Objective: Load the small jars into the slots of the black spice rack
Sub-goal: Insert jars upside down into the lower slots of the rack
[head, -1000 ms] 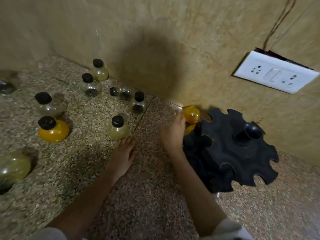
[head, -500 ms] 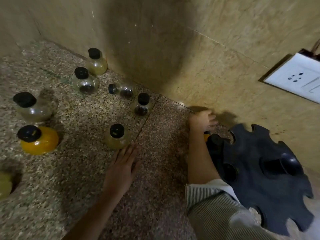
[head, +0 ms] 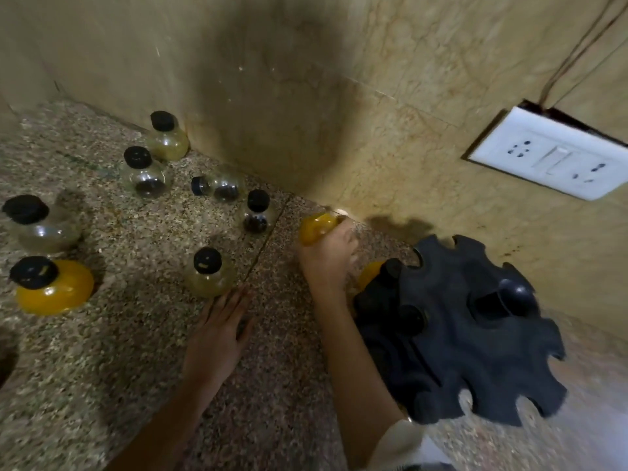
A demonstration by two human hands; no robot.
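Note:
The black spice rack (head: 475, 338) stands at the right, its notched top disc facing me. One yellow jar (head: 370, 273) with a black cap sits in a slot on the rack's left side. My right hand (head: 328, 260) grips another yellow jar (head: 314, 227) just left of the rack, near the wall. My left hand (head: 217, 334) rests flat on the counter, fingers straight, its tips beside a pale black-capped jar (head: 210, 277). Several more black-capped jars stand at the left, among them a big yellow jar (head: 54, 290); a clear jar (head: 221, 186) lies on its side.
The speckled stone counter (head: 136, 368) meets a beige tiled wall (head: 306, 96) at the back. A white socket plate (head: 550, 154) hangs on the wall above the rack, with wires running up from it.
The view has swung about. My right hand, which was at the rack's far left slot, now holds a yellow jar in plain sight left of the rack. My left hand stays flat on the counter.

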